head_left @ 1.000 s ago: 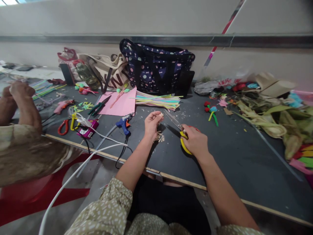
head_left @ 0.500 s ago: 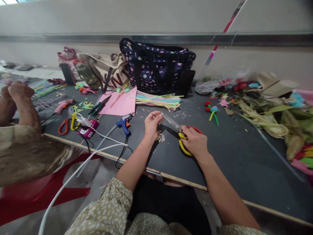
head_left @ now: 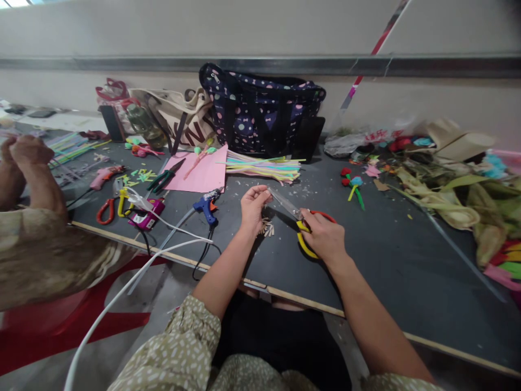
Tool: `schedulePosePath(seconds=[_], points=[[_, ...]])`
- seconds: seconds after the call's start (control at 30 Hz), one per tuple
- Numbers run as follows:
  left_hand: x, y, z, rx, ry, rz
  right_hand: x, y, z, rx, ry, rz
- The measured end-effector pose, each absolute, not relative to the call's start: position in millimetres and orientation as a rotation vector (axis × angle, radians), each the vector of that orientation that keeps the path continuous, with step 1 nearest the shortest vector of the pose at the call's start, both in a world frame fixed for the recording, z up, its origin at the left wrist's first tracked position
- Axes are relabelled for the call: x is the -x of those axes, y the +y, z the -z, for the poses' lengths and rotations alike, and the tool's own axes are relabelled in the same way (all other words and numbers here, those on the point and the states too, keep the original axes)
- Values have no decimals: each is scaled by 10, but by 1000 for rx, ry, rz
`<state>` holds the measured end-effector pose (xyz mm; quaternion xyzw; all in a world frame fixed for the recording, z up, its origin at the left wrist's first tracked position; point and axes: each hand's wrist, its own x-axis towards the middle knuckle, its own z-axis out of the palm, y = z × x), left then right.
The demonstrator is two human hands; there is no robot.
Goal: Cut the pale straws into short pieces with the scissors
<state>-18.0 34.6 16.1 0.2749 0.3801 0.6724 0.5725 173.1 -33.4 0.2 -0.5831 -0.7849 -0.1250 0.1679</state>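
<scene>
My right hand (head_left: 323,233) grips a pair of scissors (head_left: 285,203) with red and yellow handles, their blades pointing left and away from me. At the blade tips my left hand (head_left: 254,206) is closed in a pinch; what its fingers hold is too small to make out. Under and beside that hand lies a little heap of short beige cut pieces (head_left: 268,228) on the dark table (head_left: 386,271). A blue glue gun (head_left: 206,206) rests left of my left hand.
Behind my hands lie pastel pipe cleaners (head_left: 264,168), pink paper (head_left: 195,176) and pliers (head_left: 166,176). Further back stands a dark patterned bag (head_left: 256,114). Pipe-cleaner flowers (head_left: 354,184) and dried husks (head_left: 459,201) lie rightward. A co-worker's hands (head_left: 30,149) are at far left, near a white cable (head_left: 122,296).
My hands and the scissors stay almost in place, the blades seeming to shift very slightly. At far left, the co-worker's hands have moved a little to the left.
</scene>
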Motion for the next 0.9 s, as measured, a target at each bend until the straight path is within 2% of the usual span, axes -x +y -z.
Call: schedulePosePath(seconds=[0.9], points=[[201,373,-131,-611,841,-1486,-1764,-295,-79,1804,-2124,130]])
